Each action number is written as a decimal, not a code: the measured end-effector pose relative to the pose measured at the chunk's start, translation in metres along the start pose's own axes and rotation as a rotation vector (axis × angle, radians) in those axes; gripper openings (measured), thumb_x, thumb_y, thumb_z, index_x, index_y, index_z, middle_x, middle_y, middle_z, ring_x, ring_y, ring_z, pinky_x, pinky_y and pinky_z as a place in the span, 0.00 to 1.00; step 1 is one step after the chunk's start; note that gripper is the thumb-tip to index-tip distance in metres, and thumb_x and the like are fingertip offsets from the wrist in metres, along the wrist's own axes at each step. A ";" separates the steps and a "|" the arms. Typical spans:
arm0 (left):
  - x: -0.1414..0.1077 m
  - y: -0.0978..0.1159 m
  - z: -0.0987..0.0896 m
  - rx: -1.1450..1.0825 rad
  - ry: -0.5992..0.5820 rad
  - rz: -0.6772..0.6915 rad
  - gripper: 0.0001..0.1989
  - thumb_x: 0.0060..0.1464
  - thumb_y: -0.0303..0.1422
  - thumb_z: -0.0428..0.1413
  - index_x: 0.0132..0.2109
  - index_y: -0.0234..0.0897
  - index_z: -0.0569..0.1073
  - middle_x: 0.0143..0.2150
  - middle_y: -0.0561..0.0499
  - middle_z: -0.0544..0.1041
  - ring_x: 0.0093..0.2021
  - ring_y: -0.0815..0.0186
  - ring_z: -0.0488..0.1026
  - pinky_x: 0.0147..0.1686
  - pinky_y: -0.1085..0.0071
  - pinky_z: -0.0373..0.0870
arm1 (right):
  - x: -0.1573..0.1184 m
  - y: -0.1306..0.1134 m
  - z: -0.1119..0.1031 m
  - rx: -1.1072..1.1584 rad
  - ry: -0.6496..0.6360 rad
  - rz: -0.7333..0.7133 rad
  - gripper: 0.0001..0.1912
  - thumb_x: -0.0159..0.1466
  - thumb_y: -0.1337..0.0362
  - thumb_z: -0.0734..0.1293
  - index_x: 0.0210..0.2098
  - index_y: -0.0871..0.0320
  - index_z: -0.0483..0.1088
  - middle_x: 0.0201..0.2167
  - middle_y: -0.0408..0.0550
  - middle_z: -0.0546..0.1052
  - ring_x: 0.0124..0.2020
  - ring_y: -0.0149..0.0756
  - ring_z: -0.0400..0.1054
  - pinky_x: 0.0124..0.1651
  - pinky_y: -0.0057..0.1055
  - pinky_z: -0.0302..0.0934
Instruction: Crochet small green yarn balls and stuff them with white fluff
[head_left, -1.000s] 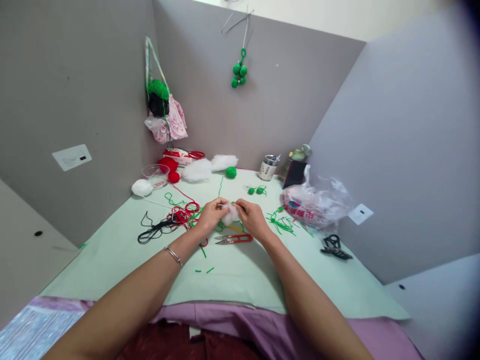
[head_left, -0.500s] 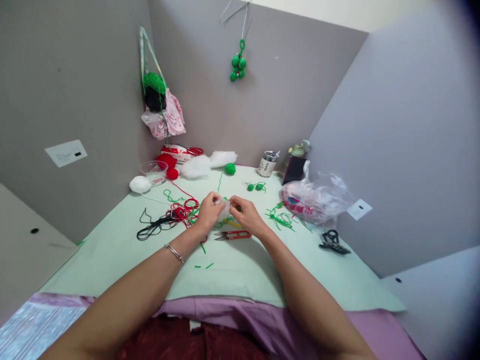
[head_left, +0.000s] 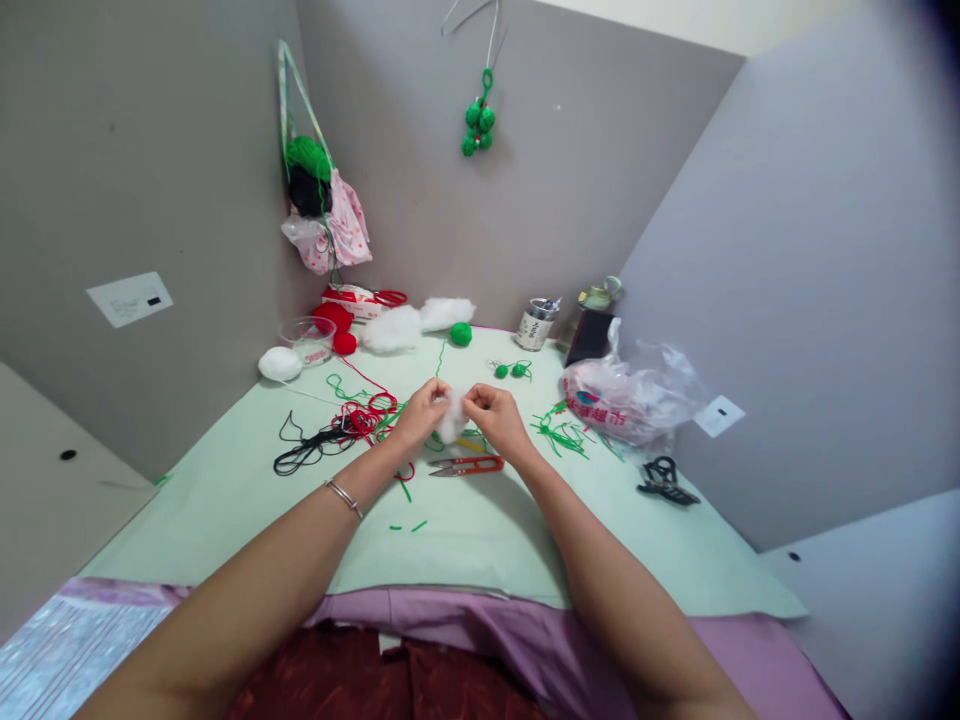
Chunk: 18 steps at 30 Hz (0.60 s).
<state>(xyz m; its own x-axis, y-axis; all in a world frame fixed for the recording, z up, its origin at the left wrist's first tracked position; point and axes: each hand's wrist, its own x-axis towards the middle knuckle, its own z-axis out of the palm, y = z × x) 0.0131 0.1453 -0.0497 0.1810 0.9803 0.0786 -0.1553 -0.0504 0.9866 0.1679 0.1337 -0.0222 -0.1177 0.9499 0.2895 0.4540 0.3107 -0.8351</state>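
Between my two hands is a small tuft of white fiber stuffing (head_left: 451, 420), pulled into loose wisps. My left hand (head_left: 426, 412) pinches its left side with thumb and fingertips. On the opposite side, my right hand (head_left: 495, 415) pinches it the same way. Just below the tuft lie thread snips (head_left: 469, 466) with orange handles, blades pointing left. A yellow tool (head_left: 471, 444), partly hidden by the stuffing and my right hand, rests above the snips. Tangled red yarn (head_left: 367, 420) and a black yarn bundle (head_left: 311, 445) spread left of my left hand.
Larger stuffing clumps (head_left: 394, 330) and a green yarn ball (head_left: 460, 334) sit at the back. Green crocheted balls (head_left: 510, 371) and green yarn scraps (head_left: 562, 435) lie to the right, near a plastic bag (head_left: 626, 400) and black claw clip (head_left: 666, 483). A tin (head_left: 535, 326) stands behind.
My hands have drawn slightly apart, stretching the tuft so more of it shows between them. The left forearm has shifted a little left.
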 end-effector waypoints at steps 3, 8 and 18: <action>-0.002 0.007 0.000 -0.092 -0.061 -0.009 0.16 0.63 0.44 0.58 0.44 0.33 0.76 0.40 0.48 0.78 0.37 0.65 0.76 0.37 0.67 0.76 | 0.000 0.000 -0.004 -0.019 0.044 0.008 0.06 0.54 0.62 0.63 0.22 0.55 0.64 0.16 0.37 0.62 0.21 0.30 0.52 0.27 0.29 0.47; -0.003 0.014 -0.002 -0.135 -0.123 -0.027 0.23 0.56 0.53 0.61 0.33 0.35 0.73 0.29 0.51 0.75 0.28 0.68 0.73 0.28 0.72 0.70 | -0.002 -0.003 -0.007 -0.101 0.090 -0.006 0.07 0.52 0.65 0.65 0.20 0.54 0.61 0.17 0.37 0.60 0.24 0.30 0.51 0.30 0.30 0.45; 0.002 0.002 -0.004 0.090 0.024 0.017 0.12 0.64 0.35 0.59 0.50 0.33 0.75 0.46 0.47 0.78 0.41 0.64 0.77 0.40 0.64 0.78 | -0.009 -0.013 -0.010 -0.028 -0.162 -0.078 0.05 0.57 0.62 0.63 0.26 0.55 0.65 0.21 0.37 0.65 0.26 0.31 0.56 0.31 0.28 0.50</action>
<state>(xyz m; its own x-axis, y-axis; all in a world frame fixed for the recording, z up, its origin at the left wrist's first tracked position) 0.0091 0.1483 -0.0484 0.1559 0.9833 0.0935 -0.0697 -0.0835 0.9941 0.1713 0.1205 -0.0091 -0.2935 0.9165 0.2717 0.4617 0.3848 -0.7992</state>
